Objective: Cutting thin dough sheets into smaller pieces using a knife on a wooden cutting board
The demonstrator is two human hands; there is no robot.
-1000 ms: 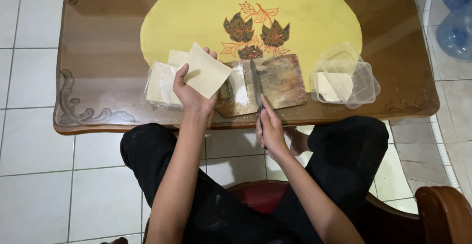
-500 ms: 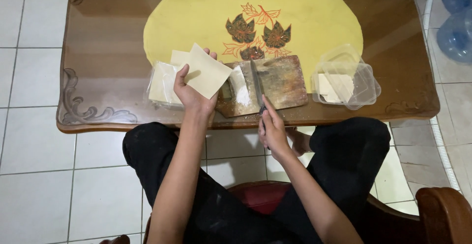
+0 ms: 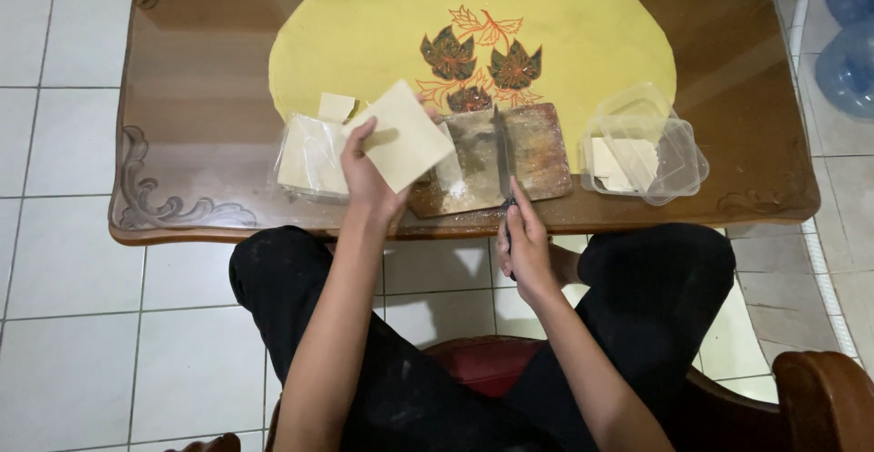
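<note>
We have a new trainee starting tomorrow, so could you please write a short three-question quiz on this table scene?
1. True or false: the left hand holds a pale square sheet up off the table.
2. What does the right hand grip?
3. The clear container lies: A) left of the wooden board, B) right of it.

Key: 1 true; 2 the handle of a knife whose blade lies on the board; 3 B.

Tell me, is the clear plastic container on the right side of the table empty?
No, the clear plastic container holds pale square sheets, visible through its walls beside the wooden cutting board.
</note>
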